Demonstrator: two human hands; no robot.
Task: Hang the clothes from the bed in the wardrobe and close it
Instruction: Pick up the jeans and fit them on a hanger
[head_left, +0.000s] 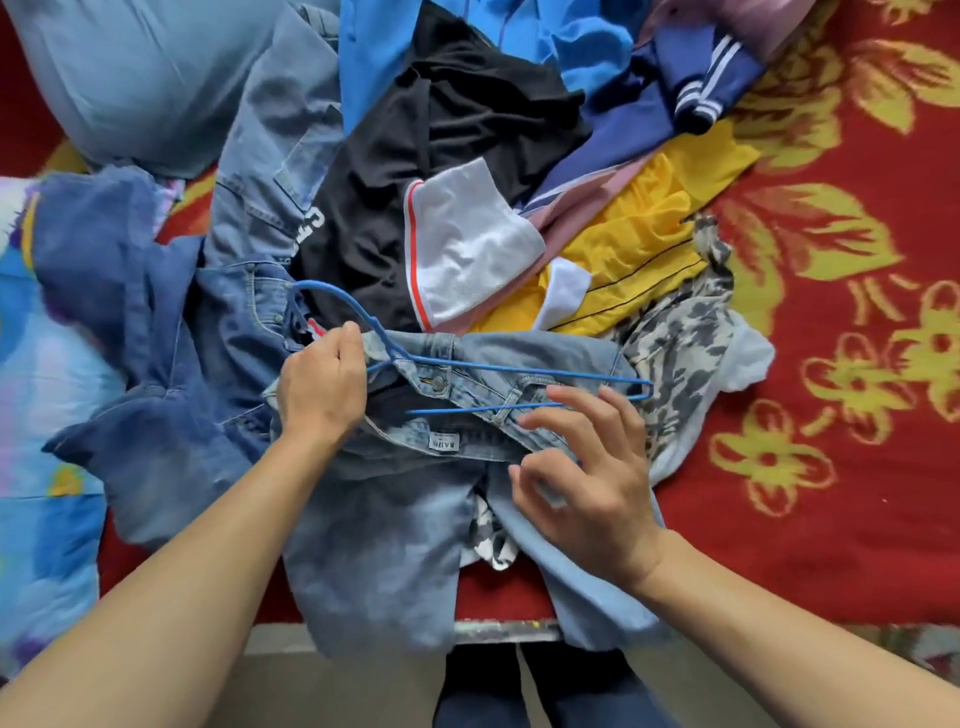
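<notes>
A pair of light blue jeans (374, 530) lies at the bed's near edge, waistband up, legs hanging over the edge. A blue wire hanger (519, 371) lies across the waistband, its hook pointing left and away. My left hand (322, 384) grips the hanger at its neck together with the waistband's left end. My right hand (587, 467) hovers over the right side of the waistband, fingers spread and slightly bent, holding nothing. Behind lies a pile of clothes: a black shirt (415, 156), a yellow garment (639, 244), white shorts (467, 244). The wardrobe is out of view.
A red blanket with yellow flowers (841, 364) covers the bed. More denim (130, 322) and a pale blue pillow (135, 78) lie at the left. A camouflage-patterned cloth (685, 332) sits right of the jeans. My legs (519, 691) stand at the bed's edge.
</notes>
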